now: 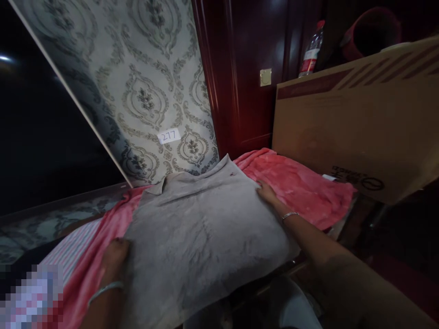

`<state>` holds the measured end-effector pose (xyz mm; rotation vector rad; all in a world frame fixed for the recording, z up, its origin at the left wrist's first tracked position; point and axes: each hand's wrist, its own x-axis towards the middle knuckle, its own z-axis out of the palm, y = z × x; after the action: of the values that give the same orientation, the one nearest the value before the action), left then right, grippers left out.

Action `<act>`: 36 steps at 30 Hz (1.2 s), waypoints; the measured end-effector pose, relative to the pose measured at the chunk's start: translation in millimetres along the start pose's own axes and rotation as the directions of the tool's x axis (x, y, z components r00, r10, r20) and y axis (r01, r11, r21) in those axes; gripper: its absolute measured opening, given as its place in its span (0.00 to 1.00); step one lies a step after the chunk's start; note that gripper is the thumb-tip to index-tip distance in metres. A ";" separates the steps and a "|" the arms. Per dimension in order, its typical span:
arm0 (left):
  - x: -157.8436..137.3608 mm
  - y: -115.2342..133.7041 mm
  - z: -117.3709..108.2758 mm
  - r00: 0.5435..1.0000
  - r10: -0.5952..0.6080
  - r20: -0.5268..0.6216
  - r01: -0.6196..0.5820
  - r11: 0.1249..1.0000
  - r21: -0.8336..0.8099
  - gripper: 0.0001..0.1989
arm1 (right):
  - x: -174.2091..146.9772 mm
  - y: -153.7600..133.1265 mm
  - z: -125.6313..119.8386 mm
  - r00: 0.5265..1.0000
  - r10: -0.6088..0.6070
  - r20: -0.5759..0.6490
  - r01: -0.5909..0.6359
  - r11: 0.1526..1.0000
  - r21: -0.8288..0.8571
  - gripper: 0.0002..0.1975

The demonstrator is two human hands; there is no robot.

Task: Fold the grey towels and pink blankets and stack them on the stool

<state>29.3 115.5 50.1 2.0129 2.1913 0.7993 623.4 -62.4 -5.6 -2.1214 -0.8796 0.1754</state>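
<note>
A grey towel (pixel 206 228) lies spread out in front of me, its near edge hanging toward me and its far corners slightly raised or folded. At the towel's left edge is my left hand (pixel 115 256), its fingers curled closed on the cloth. My right hand (pixel 267 194) grips the right edge near the far corner, fingertips pinching the fabric. Under the towel a pink-red plush blanket (pixel 295 187) shows on both sides. Each wrist wears a silvery bracelet.
A large cardboard box (pixel 343 123) stands at the right, with a red-capped plastic bottle (pixel 310 52) and a round red container (pixel 373 34) behind it. Patterned wallpaper bears a paper label (pixel 169 135). A dark screen (pixel 51 128) is at left, above striped cloth (pixel 73 249).
</note>
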 end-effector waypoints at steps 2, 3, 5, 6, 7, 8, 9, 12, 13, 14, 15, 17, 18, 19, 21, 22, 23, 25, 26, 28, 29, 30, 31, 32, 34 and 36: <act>-3.0 7.0 7.3 0.996 -0.086 -0.013 0.087 0.996 0.030 0.21 | 0.0 -7.7 5.1 1.000 0.015 0.002 -0.015 0.998 -0.060 0.28; -3.3 10.9 10.6 0.993 -0.120 -0.018 0.121 0.992 0.040 0.25 | 0.1 -11.3 7.5 1.000 0.023 0.002 -0.022 0.996 -0.090 0.28; -1.3 18.4 16.2 0.988 -0.151 -0.019 0.152 0.988 0.040 0.29 | 0.3 -17.5 11.9 0.999 0.033 -0.002 -0.033 0.989 -0.142 0.27; 0.5 21.6 18.4 0.988 -0.152 -0.016 0.153 0.988 0.033 0.29 | 0.2 -19.6 13.8 0.999 0.035 -0.005 -0.035 0.986 -0.163 0.27; 2.7 24.0 20.4 0.989 -0.146 -0.011 0.146 0.989 0.023 0.29 | 0.1 -21.0 15.4 0.999 0.037 -0.009 -0.038 0.983 -0.180 0.27; 4.9 25.7 22.1 0.990 -0.138 -0.006 0.139 0.990 0.011 0.29 | -0.2 -21.4 16.8 0.999 0.040 -0.014 -0.042 0.980 -0.194 0.26; 6.9 26.4 23.7 0.991 -0.135 -0.001 0.135 0.991 -0.001 0.28 | -0.5 -20.9 18.0 0.999 0.045 -0.020 -0.048 0.978 -0.204 0.25; 10.1 24.0 28.3 0.986 -0.164 0.012 0.164 0.986 -0.036 0.25 | -1.0 -14.9 20.3 0.997 0.066 -0.041 -0.074 0.974 -0.215 0.24; 10.2 22.0 29.6 0.983 -0.184 0.014 0.184 0.982 -0.049 0.25 | -0.9 -12.1 20.8 0.996 0.074 -0.050 -0.083 0.974 -0.212 0.24; 9.9 19.9 30.7 0.979 -0.203 0.015 0.203 0.977 -0.065 0.25 | -0.5 -9.1 21.2 0.995 0.083 -0.063 -0.094 0.975 -0.200 0.25; 9.4 17.7 31.5 0.976 -0.219 0.012 0.219 0.972 -0.083 0.25 | 0.1 -6.1 21.5 0.992 0.095 -0.080 -0.108 0.978 -0.176 0.25; 7.8 13.7 32.3 0.972 -0.236 -0.002 0.234 0.964 -0.124 0.26 | 1.8 -0.4 22.3 0.986 0.116 -0.117 -0.128 0.987 -0.102 0.25; 7.0 12.2 32.4 0.971 -0.237 -0.009 0.233 0.962 -0.145 0.27 | 2.8 2.2 22.6 0.984 0.123 -0.132 -0.131 0.990 -0.058 0.24; 6.3 10.9 32.3 0.972 -0.235 -0.017 0.229 0.959 -0.165 0.27 | 3.8 4.6 23.0 0.982 0.126 -0.141 -0.130 0.991 -0.020 0.24; 5.3 9.2 32.1 0.974 -0.224 -0.020 0.216 0.956 -0.200 0.26 | 5.8 9.0 23.7 0.982 0.115 -0.149 -0.112 0.993 0.029 0.23; 5.1 8.7 32.0 0.976 -0.217 -0.017 0.209 0.954 -0.215 0.25 | 6.6 10.9 24.0 0.983 0.106 -0.152 -0.101 0.994 0.044 0.23; 5.0 8.3 32.0 0.977 -0.212 -0.014 0.203 0.952 -0.230 0.25 | 7.3 12.7 24.2 0.983 0.099 -0.152 -0.091 0.994 0.053 0.22; 5.2 7.7 32.0 0.979 -0.202 -0.003 0.194 0.946 -0.259 0.25 | 8.5 15.7 25.0 0.987 0.075 -0.141 -0.068 0.996 0.054 0.22; 5.4 7.3 31.9 0.981 -0.195 0.006 0.189 0.942 -0.276 0.25 | 9.1 17.2 25.7 0.990 0.058 -0.130 -0.053 0.998 0.047 0.23; 5.9 5.9 31.1 0.986 -0.166 0.029 0.167 0.934 -0.317 0.24 | 10.9 20.7 27.8 0.995 0.028 -0.098 -0.025 0.999 0.027 0.24; 6.1 4.9 30.3 0.988 -0.147 0.041 0.152 0.928 -0.339 0.22 | 12.2 23.0 29.3 0.996 0.013 -0.087 -0.011 1.000 0.021 0.23; 6.3 3.7 29.3 0.991 -0.126 0.050 0.136 0.923 -0.361 0.21 | 13.7 25.5 31.0 0.997 -0.004 -0.082 0.006 1.000 0.023 0.23; 6.4 2.3 28.3 0.993 -0.104 0.060 0.119 0.915 -0.385 0.20 | 15.4 28.3 32.8 0.996 -0.018 -0.084 0.021 0.999 0.033 0.22; 6.6 1.0 27.2 0.994 -0.081 0.072 0.103 0.906 -0.411 0.20 | 17.3 31.1 34.5 0.995 -0.035 -0.091 0.040 0.998 0.051 0.21; 7.3 -0.9 25.8 0.993 -0.038 0.108 0.084 0.884 -0.461 0.20 | 21.0 36.1 37.5 0.991 -0.084 -0.105 0.094 0.991 0.100 0.20; 8.2 -1.0 26.1 0.990 -0.006 0.139 0.073 0.873 -0.483 0.21 | 23.8 39.1 39.0 0.985 -0.148 -0.087 0.159 0.979 0.131 0.21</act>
<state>37.1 131.8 29.6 1.7063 1.7253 1.0509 646.3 -38.9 -56.0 -1.9117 -0.9542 0.0720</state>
